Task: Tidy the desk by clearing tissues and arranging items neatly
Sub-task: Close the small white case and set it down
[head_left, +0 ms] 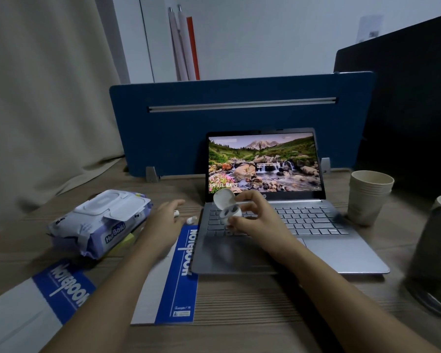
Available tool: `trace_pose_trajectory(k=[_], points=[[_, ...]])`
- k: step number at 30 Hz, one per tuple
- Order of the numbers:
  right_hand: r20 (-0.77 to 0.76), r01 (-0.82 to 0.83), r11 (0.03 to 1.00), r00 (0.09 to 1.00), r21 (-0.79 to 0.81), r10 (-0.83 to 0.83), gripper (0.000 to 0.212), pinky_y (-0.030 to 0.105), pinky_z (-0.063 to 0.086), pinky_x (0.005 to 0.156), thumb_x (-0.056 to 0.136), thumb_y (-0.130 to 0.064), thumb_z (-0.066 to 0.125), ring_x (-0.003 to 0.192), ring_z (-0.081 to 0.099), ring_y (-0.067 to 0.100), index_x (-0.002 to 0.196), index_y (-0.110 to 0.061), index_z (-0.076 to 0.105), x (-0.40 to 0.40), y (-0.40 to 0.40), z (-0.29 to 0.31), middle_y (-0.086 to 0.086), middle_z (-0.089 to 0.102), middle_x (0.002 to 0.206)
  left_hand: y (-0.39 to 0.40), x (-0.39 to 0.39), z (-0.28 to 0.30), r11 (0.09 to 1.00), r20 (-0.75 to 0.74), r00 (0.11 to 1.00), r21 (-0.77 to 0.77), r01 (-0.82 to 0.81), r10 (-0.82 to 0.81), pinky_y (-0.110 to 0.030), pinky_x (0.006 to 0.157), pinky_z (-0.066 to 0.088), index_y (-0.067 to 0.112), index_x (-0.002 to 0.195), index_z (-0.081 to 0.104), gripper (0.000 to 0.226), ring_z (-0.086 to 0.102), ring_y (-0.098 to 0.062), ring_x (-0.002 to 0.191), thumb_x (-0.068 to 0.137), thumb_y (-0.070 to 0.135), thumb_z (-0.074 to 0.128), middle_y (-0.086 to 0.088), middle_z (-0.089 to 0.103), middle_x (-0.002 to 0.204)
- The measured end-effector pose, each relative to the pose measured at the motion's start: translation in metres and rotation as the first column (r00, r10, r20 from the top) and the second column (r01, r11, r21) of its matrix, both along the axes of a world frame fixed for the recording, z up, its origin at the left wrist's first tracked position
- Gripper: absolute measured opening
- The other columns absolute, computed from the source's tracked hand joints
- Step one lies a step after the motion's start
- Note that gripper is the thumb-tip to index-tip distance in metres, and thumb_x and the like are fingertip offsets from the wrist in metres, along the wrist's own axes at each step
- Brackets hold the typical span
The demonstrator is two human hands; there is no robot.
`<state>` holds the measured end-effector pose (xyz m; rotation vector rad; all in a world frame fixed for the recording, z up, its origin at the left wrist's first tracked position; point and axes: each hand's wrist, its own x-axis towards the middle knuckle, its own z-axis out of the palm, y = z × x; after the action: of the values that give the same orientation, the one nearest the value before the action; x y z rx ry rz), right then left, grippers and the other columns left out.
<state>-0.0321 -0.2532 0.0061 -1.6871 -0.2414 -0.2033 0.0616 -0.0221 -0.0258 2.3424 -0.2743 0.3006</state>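
My right hand (255, 215) holds a white earbud case (227, 206) with its lid flipped open, above the keyboard of an open silver laptop (341, 240). Both sockets in the case look empty. Two white earbuds lie on the wooden desk left of the laptop, one (176, 213) close to my fingertips, the other (191, 220) at the notebook's top edge. My left hand (167, 220) hovers over them, fingers spread, holding nothing. A blue-and-white notebook (183, 276) lies under my left forearm. A pack of wet wipes (99, 220) sits further left.
A second blue-and-white notebook (61, 286) lies at the near left. A stack of paper cups (367, 197) stands right of the laptop, and a dark grey pot (433, 256) at the right edge. A blue divider panel (239, 123) closes the desk's back.
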Motion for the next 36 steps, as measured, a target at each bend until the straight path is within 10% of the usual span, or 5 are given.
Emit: trace_pose_trajectory(k=[15,25,36], points=[[0.039,0.064,0.993,0.997,-0.096,-0.061,0.035,0.050,0.057,0.084,0.079,-0.024,0.076,0.090,0.070,0.024,0.102,-0.034,0.052,0.009,0.000,-0.008,0.000,0.063,0.109,0.007,0.039,-0.014,0.981,-0.016,0.982,-0.049,-0.187,0.186,-0.039,0.077,0.055,0.021,0.117,0.057,0.025,0.063,-0.018,0.092,0.093,0.020,0.062,0.000,0.068,0.104],[0.062,0.082,0.994,0.995,-0.070,-0.077,0.037,0.050,0.058,0.083,0.079,-0.020,0.077,0.092,0.070,0.024,0.105,-0.030,0.052,0.006,0.000,-0.006,0.003,0.061,0.111,-0.020,-0.014,0.023,0.874,0.033,0.997,-0.479,0.076,-0.069,-0.027,0.072,0.052,0.039,0.107,0.062,0.023,0.065,-0.005,0.094,0.088,0.027,0.070,0.012,0.068,0.101],[0.109,0.159,0.987,0.982,-0.020,-0.156,0.047,0.041,0.058,0.078,0.079,-0.012,0.078,0.089,0.068,0.020,0.113,-0.021,0.048,0.007,0.000,-0.006,0.000,0.061,0.108,-0.075,-0.053,0.038,0.781,0.015,0.975,-0.596,0.188,-0.223,-0.022,0.072,0.047,0.032,0.114,0.051,0.042,0.068,-0.008,0.087,0.082,0.023,0.078,0.002,0.073,0.093]])
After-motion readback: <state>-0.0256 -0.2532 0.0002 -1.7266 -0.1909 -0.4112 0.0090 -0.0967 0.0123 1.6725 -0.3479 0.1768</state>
